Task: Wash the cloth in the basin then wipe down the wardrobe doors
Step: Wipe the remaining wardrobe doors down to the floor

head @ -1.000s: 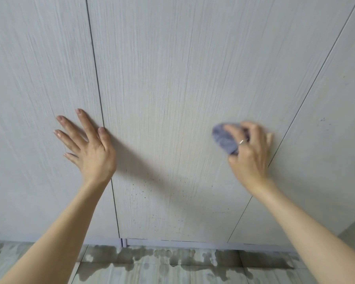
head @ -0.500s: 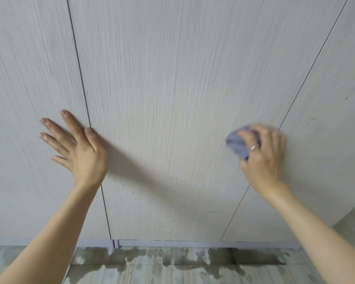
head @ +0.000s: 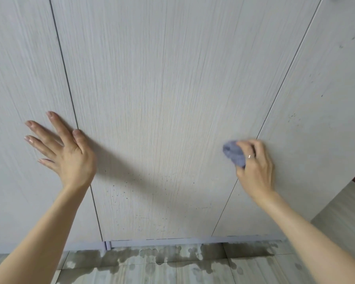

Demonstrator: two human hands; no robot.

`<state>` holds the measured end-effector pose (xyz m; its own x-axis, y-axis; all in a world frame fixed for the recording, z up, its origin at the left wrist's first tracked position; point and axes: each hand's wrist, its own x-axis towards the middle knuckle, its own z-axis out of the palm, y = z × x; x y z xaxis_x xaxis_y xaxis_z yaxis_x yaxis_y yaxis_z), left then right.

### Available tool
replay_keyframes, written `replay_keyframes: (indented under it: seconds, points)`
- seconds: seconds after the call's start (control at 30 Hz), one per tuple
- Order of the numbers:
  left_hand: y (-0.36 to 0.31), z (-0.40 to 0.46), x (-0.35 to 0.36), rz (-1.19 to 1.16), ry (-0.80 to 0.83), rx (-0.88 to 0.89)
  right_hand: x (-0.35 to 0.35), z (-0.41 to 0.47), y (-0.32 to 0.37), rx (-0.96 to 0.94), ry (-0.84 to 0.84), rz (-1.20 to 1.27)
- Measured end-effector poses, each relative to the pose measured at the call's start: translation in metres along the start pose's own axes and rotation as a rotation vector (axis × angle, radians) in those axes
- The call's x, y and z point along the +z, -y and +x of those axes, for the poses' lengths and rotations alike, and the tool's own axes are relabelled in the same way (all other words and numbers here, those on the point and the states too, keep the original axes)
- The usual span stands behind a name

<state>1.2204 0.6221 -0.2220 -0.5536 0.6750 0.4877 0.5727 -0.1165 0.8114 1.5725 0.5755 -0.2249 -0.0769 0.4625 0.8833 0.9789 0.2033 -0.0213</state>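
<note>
Pale wood-grain wardrobe doors fill the view; the middle door [head: 162,99] lies between two dark seams. My right hand [head: 256,167] grips a bunched grey-blue cloth [head: 233,152] and presses it against the middle door's right edge, by the seam to the right door [head: 316,119]. A ring shows on that hand. My left hand [head: 68,152] lies flat with fingers spread on the left door [head: 23,89], its thumb at the left seam. The basin is out of view.
Small dark specks dot the lower part of the middle door. Below the doors runs a pale plinth [head: 172,241]. The tiled floor [head: 172,265] in front carries dark wet patches. At the far right the wardrobe ends at a side edge.
My right hand has slid the cloth rightward along the middle door toward the right seam. My left hand stays flat on the left door. The view has shifted a little.
</note>
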Motion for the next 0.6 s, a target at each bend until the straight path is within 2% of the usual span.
replay_keyframes:
  seconds: [0.17,0.27,0.37,0.6]
  points:
    - [0.0,-0.001,-0.004,0.0,0.02,0.003,-0.025,0.096,0.004,-0.059,-0.345,-0.039]
    - [0.005,-0.005,-0.005,-0.001,0.036,0.013,-0.017,0.092,0.011,-0.02,-0.388,0.003]
    - [0.017,-0.011,-0.004,-0.004,0.049,0.033,0.006,0.04,0.014,-0.048,-0.292,0.028]
    - [0.052,-0.03,0.005,-0.047,0.039,-0.033,0.056,-0.11,0.024,0.08,0.199,-0.002]
